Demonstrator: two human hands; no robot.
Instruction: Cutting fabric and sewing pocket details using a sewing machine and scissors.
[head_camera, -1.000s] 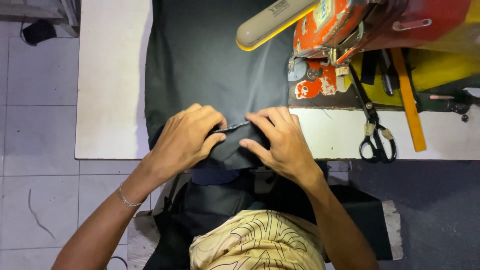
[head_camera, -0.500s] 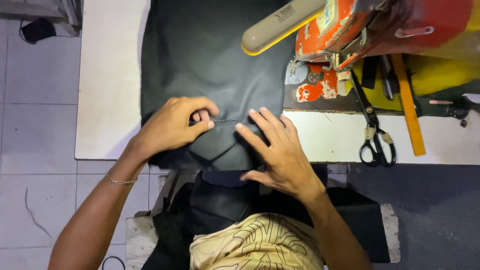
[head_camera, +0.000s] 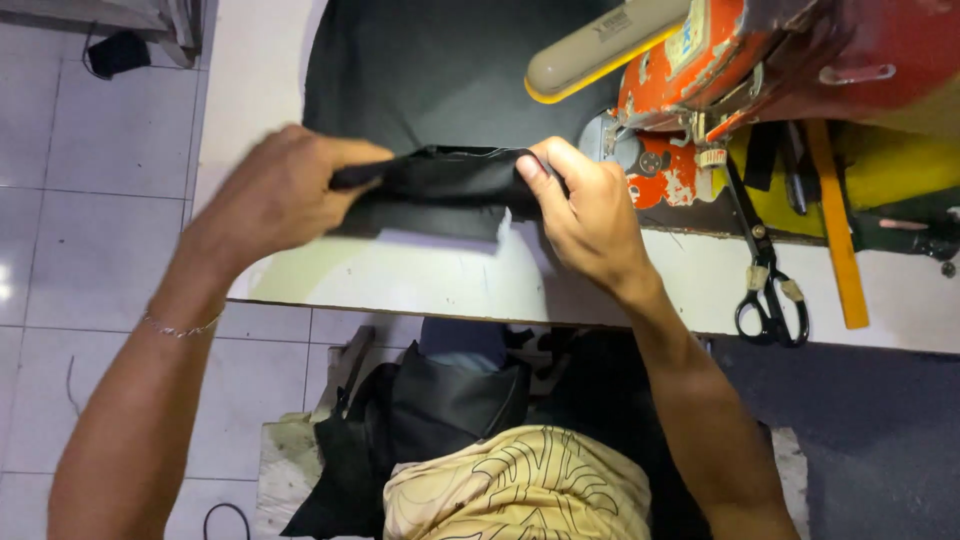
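Head camera footage looks down on a white work table (head_camera: 400, 285), where a piece of black fabric (head_camera: 440, 180) is lifted at its near edge by both hands. The left hand (head_camera: 275, 190) is closed around the left end of the folded edge, its fingers curled over the cloth, though the hand is blurred and the fingertips cannot be made out. The right hand (head_camera: 590, 215) is clamped on the right end of the same fold, with the thumb pressed on top and the other fingers tucked beneath. Between the two hands the fold is held just above the table, while the rest of the fabric is spread flat farther back. A thin bracelet (head_camera: 180, 327) is worn on the left wrist. Just to the right of the right hand, an orange, paint-chipped sewing machine (head_camera: 700, 80) is seen. Black-handled scissors (head_camera: 765, 275) and a yellow ruler (head_camera: 835, 230) are laid on the table farther right.
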